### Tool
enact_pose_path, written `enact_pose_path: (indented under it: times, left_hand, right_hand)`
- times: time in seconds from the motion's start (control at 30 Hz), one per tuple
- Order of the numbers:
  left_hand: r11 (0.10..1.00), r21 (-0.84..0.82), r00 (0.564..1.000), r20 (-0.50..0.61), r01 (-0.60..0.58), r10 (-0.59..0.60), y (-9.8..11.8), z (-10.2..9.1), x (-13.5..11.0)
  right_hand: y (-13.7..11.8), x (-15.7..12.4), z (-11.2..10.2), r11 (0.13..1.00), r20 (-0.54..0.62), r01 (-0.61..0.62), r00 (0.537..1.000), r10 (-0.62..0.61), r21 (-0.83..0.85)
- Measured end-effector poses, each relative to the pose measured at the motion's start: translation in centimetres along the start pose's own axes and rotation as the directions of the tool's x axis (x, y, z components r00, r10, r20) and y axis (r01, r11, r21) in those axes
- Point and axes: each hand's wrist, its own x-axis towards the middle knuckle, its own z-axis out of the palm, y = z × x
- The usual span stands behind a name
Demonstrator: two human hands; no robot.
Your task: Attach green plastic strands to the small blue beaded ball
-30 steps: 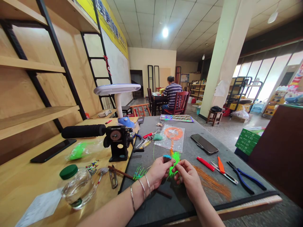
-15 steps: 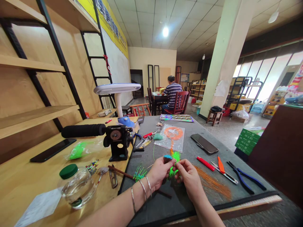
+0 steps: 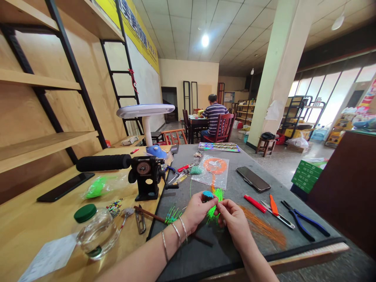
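Note:
My left hand (image 3: 199, 209), two silver bangles on its wrist and a third further up, is closed on a small blue, bumpy-textured piece (image 3: 208, 194), which shows above the thumb and fingers. Meeting it at the fingertips, my right hand (image 3: 233, 217) is closed in a pinch; what lies between its fingers is too small to make out. Bright green strands (image 3: 217, 194) show behind and below both hands, partly covered by them. Left of my left wrist, a green and blue strand tuft (image 3: 173, 215) lies by a brown stick (image 3: 149, 212). Orange fibres (image 3: 264, 225) spread right of my right hand.
A black hand-cranked winder (image 3: 147, 178) and a lidded water jar (image 3: 96, 231) stand left. Ahead lie a plastic bag with an orange coil (image 3: 216, 168) and a phone (image 3: 253, 178). Scissors (image 3: 279, 214), a red-handled tool (image 3: 255, 203) and pliers (image 3: 305, 221) lie right. A person (image 3: 216, 115) sits beyond.
The hands stay together in almost the same place, with only a slight shift of the fingers. Nothing on the table has visibly moved.

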Motion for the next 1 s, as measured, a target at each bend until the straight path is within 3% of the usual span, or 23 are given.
enact_pose_path:
  times: [0.23, 0.4, 0.7, 0.87, 1.0]
  left_hand:
    - [0.998, 0.041, 0.999, -0.017, -0.043, 0.043, 1.0, 0.0, -0.3]
    - [0.988, 0.084, 0.992, 0.014, -0.128, 0.128, 0.8, 0.2, -0.3]
    - [0.976, 0.115, 0.983, 0.023, -0.186, 0.185, 0.6, 0.2, -0.3]
    - [0.997, 0.039, 0.996, 0.057, -0.065, 0.062, 0.2, 0.1, -0.1]
    - [0.994, 0.062, 0.978, 0.184, 0.085, -0.095, 0.1, 0.2, -0.6]
  right_hand:
    - [-0.4, -0.2, -0.3, 0.965, -0.152, 0.187, 0.965, -0.215, -0.184]
    - [-0.4, -0.4, -0.1, 0.992, -0.028, 0.078, 0.996, -0.081, -0.1]
    - [-0.7, -0.3, -0.5, 0.973, 0.01, 0.168, 0.986, -0.169, -0.16]
    - [-0.3, -0.2, -0.9, 0.995, -0.081, 0.103, 0.991, -0.102, 0.015]
    - [-0.1, 0.0, -1.2, 0.968, -0.156, 0.144, 0.981, -0.113, 0.204]
